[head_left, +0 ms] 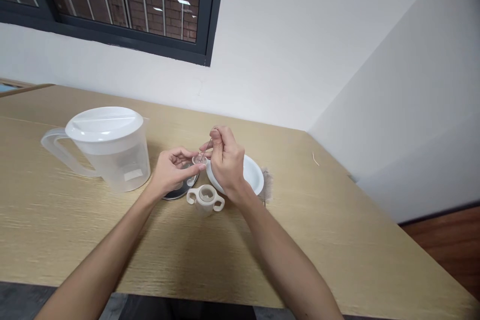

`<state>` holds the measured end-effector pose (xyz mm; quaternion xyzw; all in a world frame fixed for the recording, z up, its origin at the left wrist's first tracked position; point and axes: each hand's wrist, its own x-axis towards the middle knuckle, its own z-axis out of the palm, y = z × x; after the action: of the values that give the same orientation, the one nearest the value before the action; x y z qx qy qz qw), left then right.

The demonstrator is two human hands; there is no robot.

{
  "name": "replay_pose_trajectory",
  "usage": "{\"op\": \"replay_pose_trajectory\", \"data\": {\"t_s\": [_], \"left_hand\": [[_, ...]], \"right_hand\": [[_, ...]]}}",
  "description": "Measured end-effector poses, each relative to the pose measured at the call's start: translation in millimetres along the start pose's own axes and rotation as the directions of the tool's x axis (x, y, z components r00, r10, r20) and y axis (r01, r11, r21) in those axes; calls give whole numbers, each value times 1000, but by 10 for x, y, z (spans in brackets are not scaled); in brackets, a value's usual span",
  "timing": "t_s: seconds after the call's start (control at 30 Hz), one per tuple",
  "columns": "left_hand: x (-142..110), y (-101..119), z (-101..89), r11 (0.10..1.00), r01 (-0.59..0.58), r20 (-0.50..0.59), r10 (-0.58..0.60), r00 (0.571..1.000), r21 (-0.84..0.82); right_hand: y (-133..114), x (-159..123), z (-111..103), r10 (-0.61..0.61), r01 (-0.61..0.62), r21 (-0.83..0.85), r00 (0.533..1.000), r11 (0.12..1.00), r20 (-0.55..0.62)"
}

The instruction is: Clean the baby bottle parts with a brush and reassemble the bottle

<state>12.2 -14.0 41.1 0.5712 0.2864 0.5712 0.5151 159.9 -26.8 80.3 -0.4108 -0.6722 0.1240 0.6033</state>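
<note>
My left hand (pixel 170 167) pinches a small clear plastic piece (pixel 200 159) between thumb and fingers. My right hand (pixel 227 160) grips a thin metal rod (pixel 206 148), its lower end at the clear piece; whether it passes inside I cannot tell. Just below the hands stands a small cream cup with two handles (pixel 206 199). Behind my right hand, a white oval dish (pixel 255 176) is partly hidden. Under my left hand lies a dark round plate or lid (pixel 176 193), with a small pale piece (pixel 192 180) at its right side.
A translucent pitcher with a white lid (pixel 108 147) stands on the wooden table (pixel 330 240) to the left. A grey cloth (pixel 267 185) shows beside the dish. A thin pale strip (pixel 315 159) lies farther right. A white wall and a barred window (pixel 127 0) rise behind.
</note>
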Motion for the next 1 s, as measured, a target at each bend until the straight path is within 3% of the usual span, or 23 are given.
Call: {"op": "replay_pose_trajectory", "data": {"t_s": [0.23,1.0], "left_hand": [[3,-22,13,995,-97,-116,98,988,17],[34,-64,-8,991,-100,-273,120,954,86]], "right_hand": [[-81,37,-19,34,-39,56,996,998,87],[-50,-15,79,108,-117,130,992,985,71]]}}
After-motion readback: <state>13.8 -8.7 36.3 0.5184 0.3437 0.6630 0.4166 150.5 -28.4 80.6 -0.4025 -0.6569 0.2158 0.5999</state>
